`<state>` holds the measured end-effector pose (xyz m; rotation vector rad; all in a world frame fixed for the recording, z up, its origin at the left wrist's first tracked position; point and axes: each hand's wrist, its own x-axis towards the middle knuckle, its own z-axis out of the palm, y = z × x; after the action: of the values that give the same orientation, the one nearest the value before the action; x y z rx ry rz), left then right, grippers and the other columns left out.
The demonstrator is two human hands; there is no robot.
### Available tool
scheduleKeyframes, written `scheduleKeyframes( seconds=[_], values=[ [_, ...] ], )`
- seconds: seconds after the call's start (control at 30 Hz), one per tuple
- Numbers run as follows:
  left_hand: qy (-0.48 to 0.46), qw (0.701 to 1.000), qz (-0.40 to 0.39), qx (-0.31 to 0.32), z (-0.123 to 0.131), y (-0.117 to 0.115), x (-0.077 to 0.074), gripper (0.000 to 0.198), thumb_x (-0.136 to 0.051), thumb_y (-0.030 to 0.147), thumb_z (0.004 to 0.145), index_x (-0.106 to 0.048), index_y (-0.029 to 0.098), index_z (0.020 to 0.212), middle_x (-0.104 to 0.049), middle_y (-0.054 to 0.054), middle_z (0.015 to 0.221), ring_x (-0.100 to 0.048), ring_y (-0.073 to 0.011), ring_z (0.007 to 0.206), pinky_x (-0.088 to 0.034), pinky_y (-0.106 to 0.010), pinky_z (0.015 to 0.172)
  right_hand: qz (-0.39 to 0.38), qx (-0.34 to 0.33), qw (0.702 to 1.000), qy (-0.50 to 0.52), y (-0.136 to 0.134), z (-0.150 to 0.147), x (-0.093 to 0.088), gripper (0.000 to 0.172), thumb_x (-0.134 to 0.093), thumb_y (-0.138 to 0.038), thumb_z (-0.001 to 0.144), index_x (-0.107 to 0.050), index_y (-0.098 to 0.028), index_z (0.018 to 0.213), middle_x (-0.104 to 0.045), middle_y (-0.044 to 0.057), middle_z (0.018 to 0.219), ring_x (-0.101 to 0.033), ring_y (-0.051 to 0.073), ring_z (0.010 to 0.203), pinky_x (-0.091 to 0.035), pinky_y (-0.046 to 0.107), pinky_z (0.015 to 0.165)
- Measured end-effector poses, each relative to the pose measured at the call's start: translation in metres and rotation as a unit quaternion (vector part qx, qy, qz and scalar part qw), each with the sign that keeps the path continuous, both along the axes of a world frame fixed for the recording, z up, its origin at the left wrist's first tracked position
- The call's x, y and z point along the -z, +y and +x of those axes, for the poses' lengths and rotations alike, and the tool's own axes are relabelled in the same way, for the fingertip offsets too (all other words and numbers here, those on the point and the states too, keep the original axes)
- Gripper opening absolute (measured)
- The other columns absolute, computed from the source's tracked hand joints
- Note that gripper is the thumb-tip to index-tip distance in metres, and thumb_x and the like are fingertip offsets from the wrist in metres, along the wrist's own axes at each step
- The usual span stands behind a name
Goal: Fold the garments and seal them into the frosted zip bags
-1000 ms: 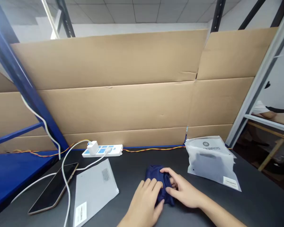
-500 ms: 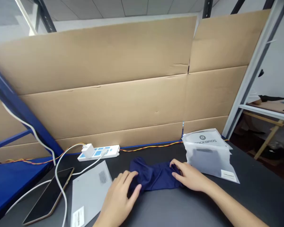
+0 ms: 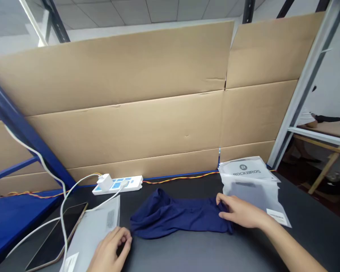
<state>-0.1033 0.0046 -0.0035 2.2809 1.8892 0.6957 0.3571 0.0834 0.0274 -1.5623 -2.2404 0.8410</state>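
Note:
A dark blue cloth (image 3: 178, 217) lies spread out lengthwise on the black table (image 3: 204, 253). My right hand (image 3: 239, 211) pinches its right end, fingers closed on the fabric. My left hand (image 3: 110, 251) is at the lower left, fingers curled on the near edge of a flat grey plastic bag (image 3: 93, 230), which is tilted up slightly. The cloth's left end lies loose just right of that bag.
A stack of frosted printed bags (image 3: 251, 181) sits at the right behind my right hand. A white power strip (image 3: 117, 185) with a plug and white cable lies by the cardboard wall (image 3: 147, 113). A dark tablet (image 3: 55, 234) lies at the left, under the cable.
The bunched cloth has been pulled out into a long strip. My left hand left the cloth and moved left onto the grey bag; my right hand moved right with the cloth's end.

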Motion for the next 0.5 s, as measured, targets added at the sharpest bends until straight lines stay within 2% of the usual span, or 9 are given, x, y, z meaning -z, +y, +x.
scheduleKeyframes(
  seconds=[0.07,0.13,0.23,0.3,0.4,0.5],
  values=[
    [-0.013,0.999,0.028,-0.012,-0.007,-0.002,-0.002,0.019,-0.05,0.042,0.093,-0.06,0.026,0.095,-0.067,-0.003,0.089,-0.065,-0.0232,0.079,-0.055,-0.035,0.072,0.004,0.0,1.0,-0.001,-0.001,-0.003,0.001,0.017,-0.062,-0.033,0.081,-0.057,-0.031,0.098,-0.061,0.0,0.081,-0.06,0.022,0.076,-0.044,0.031,0.07],
    [-0.027,0.998,0.057,-0.016,-0.002,0.004,-0.008,0.024,-0.052,0.041,0.093,-0.058,0.027,0.112,-0.066,-0.004,0.106,-0.065,-0.0238,0.091,-0.055,-0.036,0.082,0.016,-0.007,1.0,0.01,-0.001,-0.004,0.002,0.017,-0.062,-0.032,0.08,-0.058,-0.03,0.096,-0.062,0.0,0.085,-0.06,0.022,0.08,-0.045,0.031,0.072],
    [-0.04,0.998,0.045,0.023,0.023,0.025,-0.018,0.032,-0.051,0.04,0.095,-0.052,0.029,0.126,-0.06,-0.004,0.123,-0.061,-0.024,0.106,-0.05,-0.038,0.094,0.034,-0.015,0.999,0.021,0.002,-0.005,0.007,0.016,-0.065,-0.029,0.077,-0.058,-0.028,0.092,-0.061,0.0,0.085,-0.059,0.022,0.082,-0.045,0.03,0.073],
    [-0.038,0.998,0.009,0.047,0.041,0.042,-0.022,0.036,-0.053,0.038,0.094,-0.051,0.031,0.13,-0.062,-0.004,0.119,-0.061,-0.0241,0.106,-0.049,-0.041,0.093,0.038,-0.01,0.999,0.01,0.005,-0.006,0.011,0.017,-0.065,-0.029,0.076,-0.058,-0.027,0.091,-0.059,-0.001,0.081,-0.058,0.021,0.079,-0.046,0.03,0.072],
    [-0.008,0.997,-0.042,0.059,0.055,0.059,-0.028,0.021,-0.057,0.03,0.09,-0.062,0.029,0.111,-0.065,-0.002,0.097,-0.061,-0.0247,0.096,-0.048,-0.042,0.087,0.059,0.01,0.998,-0.003,0.004,-0.01,0.013,0.022,-0.065,-0.03,0.077,-0.057,-0.027,0.097,-0.057,-0.001,0.081,-0.059,0.021,0.078,-0.047,0.031,0.073],
    [0.01,0.997,-0.033,0.076,0.047,0.049,-0.036,0.011,-0.054,0.023,0.089,-0.064,0.026,0.092,-0.064,-0.001,0.089,-0.061,-0.0235,0.091,-0.047,-0.039,0.083,0.125,0.04,0.991,-0.007,-0.011,-0.016,0.007,0.014,-0.058,-0.031,0.083,-0.056,-0.027,0.095,-0.057,0.003,0.093,-0.06,0.022,0.082,-0.048,0.034,0.077]
  ],
)
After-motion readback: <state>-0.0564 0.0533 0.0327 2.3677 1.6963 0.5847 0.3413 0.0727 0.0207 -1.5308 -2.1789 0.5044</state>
